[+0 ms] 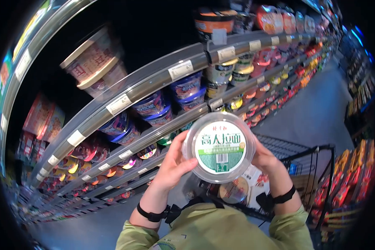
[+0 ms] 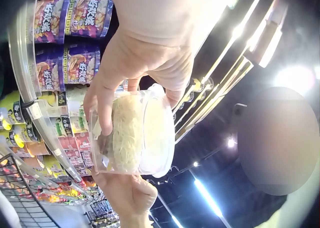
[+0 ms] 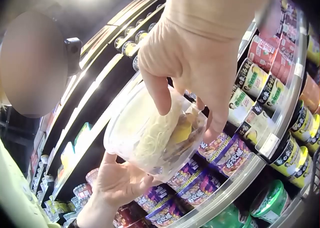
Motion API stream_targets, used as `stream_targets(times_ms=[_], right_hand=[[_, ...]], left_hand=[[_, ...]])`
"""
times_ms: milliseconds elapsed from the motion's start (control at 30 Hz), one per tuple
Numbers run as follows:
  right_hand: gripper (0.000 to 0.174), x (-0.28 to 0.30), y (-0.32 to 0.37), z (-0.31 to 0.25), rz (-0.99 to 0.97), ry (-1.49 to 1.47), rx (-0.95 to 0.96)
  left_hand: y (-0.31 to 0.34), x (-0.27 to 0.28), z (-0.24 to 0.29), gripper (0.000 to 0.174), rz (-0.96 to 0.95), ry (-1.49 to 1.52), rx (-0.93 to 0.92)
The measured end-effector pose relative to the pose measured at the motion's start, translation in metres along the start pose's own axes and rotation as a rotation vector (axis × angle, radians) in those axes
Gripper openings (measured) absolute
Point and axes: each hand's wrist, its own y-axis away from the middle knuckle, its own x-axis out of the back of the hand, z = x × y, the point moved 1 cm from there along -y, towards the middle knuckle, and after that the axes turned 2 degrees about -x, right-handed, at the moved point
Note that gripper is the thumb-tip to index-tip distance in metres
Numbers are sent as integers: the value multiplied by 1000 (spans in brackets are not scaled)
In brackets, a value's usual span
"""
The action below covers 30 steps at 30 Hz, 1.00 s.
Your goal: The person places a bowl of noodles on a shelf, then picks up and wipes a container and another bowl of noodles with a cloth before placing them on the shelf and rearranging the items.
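Both hands grip a clear round plastic tub of instant noodles point(image 1: 204, 173) in front of the chest, its white and green lid label point(image 1: 221, 143) facing up to the head camera. My left hand point(image 1: 175, 162) curls round the tub's left side, the thumb along the rim. On the opposite side my right hand point(image 1: 264, 154) holds it, partly hidden behind the tub in the head view. Through the clear wall, pale noodles point(image 2: 126, 133) and small packets show in the left wrist view. A yellow packet point(image 3: 181, 133) shows beside the noodles in the right wrist view.
Curved store shelves point(image 1: 150, 98) with price tags run along the left and front, stocked with purple noodle tubs point(image 1: 187, 89) and other cups. A black wire shopping cart point(image 1: 316, 158) stands close at the right, with a round tub point(image 1: 233, 189) in it. Red packets point(image 1: 346, 179) hang beyond the cart.
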Motion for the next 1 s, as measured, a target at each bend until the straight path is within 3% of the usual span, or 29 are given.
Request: stream_targets(times_ms=[67,133,167,200,267,433,533,600,667,733,800,867,1000], right_hand=[[115,-12,-4,-7,66,-1,-53],[110,-13,-7,-6,130,-85,-150],[93,-14,-9,-7,166,-50,-182],[93,-12,-9,-5,153,-42,-192],[81,-6,-11,1,66,356,-91],[77,4,-43,-30,-55,454,-31],[78,2,-81,-73,-90,464,60],[79,0,-107,-107,-25,430,63],[74,2,-143,-131,33,458,176],[68,1,-177,-144,127,466,290],[63,6,-213,-145,192,495,343],[62,14,-247,-141,328,663,487],[61,35,-296,-124,367,555,545]], left_hand=[[3,3,0,79,16,-10,45],[5,0,5,79,62,45,54],[4,-1,7,78,56,25,31],[5,-2,7,78,49,0,13],[4,-1,4,79,51,-75,-35],[-11,1,22,78,66,-229,-80],[-39,-1,69,75,34,-409,-216],[-59,-10,103,72,62,-457,-254],[-81,-10,129,70,47,-598,-417],[-102,-10,151,69,103,-690,-461],[-126,-1,160,70,173,-720,-533],[-145,12,166,71,257,-808,-494],[-182,38,160,69,305,-782,-577]])
